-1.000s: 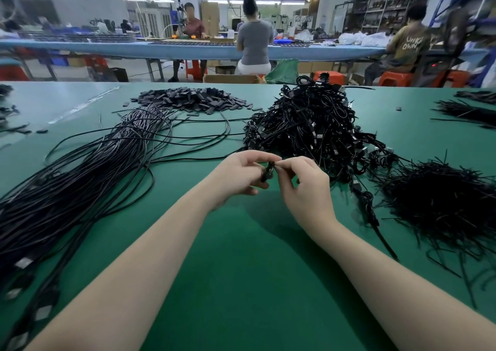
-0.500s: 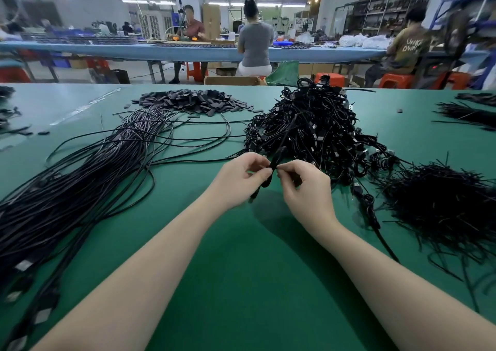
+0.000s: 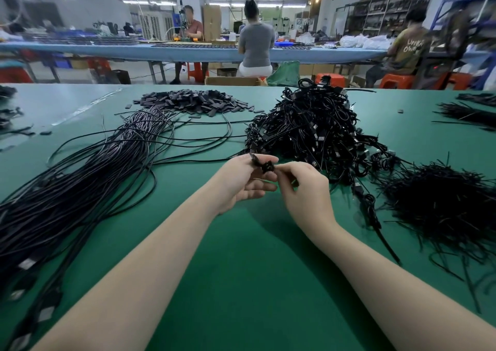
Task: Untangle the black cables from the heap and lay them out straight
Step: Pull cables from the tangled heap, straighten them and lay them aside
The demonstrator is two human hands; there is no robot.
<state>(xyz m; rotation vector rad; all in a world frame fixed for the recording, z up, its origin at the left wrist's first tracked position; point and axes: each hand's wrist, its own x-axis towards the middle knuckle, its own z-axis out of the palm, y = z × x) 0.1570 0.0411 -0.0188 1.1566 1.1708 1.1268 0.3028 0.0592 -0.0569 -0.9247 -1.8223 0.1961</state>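
Note:
A tall heap of tangled black cables [image 3: 308,128] sits on the green table [image 3: 241,283], just behind my hands. Between my hands is a small coiled black cable bundle [image 3: 264,165]. My left hand [image 3: 243,183] pinches its left end with thumb and forefinger, the other fingers spread loosely. My right hand [image 3: 303,189] pinches the bundle's right side, fingers curled. To the left, a long sheaf of straightened black cables [image 3: 88,179] runs from the far middle of the table toward the near left corner.
A pile of small black flat pieces [image 3: 193,102] lies at the back centre. A mound of thin black ties [image 3: 440,206] lies at the right, and more [image 3: 469,114] at the far right. People sit at a blue bench [image 3: 161,51] behind.
My hands have turned the small bundle: the left hand has opened its lower fingers and rolled palm-up, and the bundle now shows above the fingertips.

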